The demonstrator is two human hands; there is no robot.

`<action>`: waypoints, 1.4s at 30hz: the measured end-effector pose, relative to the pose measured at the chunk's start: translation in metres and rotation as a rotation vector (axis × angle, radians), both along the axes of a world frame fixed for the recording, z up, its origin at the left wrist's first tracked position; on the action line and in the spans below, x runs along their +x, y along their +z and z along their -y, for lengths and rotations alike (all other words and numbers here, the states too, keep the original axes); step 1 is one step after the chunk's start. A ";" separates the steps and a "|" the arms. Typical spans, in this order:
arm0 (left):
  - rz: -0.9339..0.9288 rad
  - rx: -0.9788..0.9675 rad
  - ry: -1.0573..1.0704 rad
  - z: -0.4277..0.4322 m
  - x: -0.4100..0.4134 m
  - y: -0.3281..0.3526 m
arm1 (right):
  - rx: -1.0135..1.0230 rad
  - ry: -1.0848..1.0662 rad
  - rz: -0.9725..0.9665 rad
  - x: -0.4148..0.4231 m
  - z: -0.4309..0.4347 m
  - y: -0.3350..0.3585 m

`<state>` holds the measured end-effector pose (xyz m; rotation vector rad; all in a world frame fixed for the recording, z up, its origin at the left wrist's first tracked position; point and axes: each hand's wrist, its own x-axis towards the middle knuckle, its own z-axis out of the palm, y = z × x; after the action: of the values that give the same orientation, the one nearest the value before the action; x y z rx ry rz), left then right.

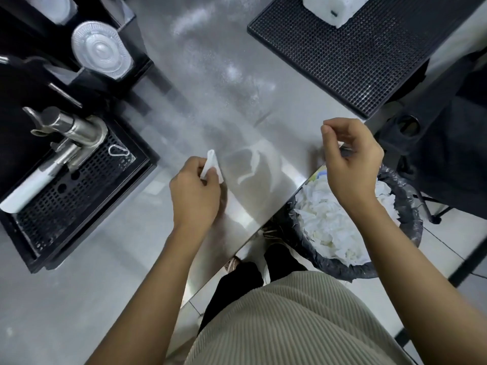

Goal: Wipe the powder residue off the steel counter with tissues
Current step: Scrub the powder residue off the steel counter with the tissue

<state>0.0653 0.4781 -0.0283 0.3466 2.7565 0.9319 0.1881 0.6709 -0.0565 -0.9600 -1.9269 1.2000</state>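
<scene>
One tissue (210, 164), white and folded into a narrow strip, is being pinched in the curled fingers of the left hand (195, 191). Its long axis is running near-to-far, with the free end pointing away from the person. It is sitting low over the steel counter (237, 114), near the front edge; contact with the steel: cannot tell.

Two hands are showing, held apart. Right of the tissue, the right hand (350, 162) is hovering with fingers curled and thumb tip meeting forefinger, nothing visible in the pinch.

Powder residue (232, 71) is lying in several pale patches beyond the tissue. One bin (411, 206), black-lined and heaped with crumpled white tissues, is standing right of the tissue. One black rubber mat (342, 61) is lying beyond and right of the tissue, carrying one white block (334, 6); its dark mark is too small to read. Left of the tissue, one perforated drip tray (79, 193) is sitting under one steel tap (76, 130).
</scene>
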 end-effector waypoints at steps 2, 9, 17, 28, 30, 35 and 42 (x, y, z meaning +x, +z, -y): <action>-0.007 -0.026 -0.006 0.005 0.004 -0.004 | -0.009 -0.022 -0.001 0.004 -0.003 -0.001; 0.032 0.072 -0.186 -0.054 0.035 -0.014 | -0.004 -0.070 -0.003 0.018 -0.005 -0.001; 0.119 0.136 -0.511 -0.108 0.078 -0.009 | 0.015 -0.191 0.022 0.049 -0.015 0.002; -0.164 -0.062 -0.066 -0.025 -0.038 -0.009 | -0.021 -0.252 0.020 0.065 -0.019 0.001; -0.170 -0.083 -0.081 -0.022 -0.035 -0.017 | -0.020 -0.239 0.023 0.062 -0.018 0.000; -0.144 0.015 -0.187 -0.044 -0.009 -0.024 | 0.001 -0.201 0.026 0.056 -0.016 -0.001; -0.097 0.164 -0.334 -0.083 0.030 -0.030 | 0.005 -0.194 0.019 0.056 -0.011 0.000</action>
<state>0.0956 0.5612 -0.0578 0.8698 2.5933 1.0741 0.2440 0.6823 -0.0561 -1.1311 -1.8040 1.0767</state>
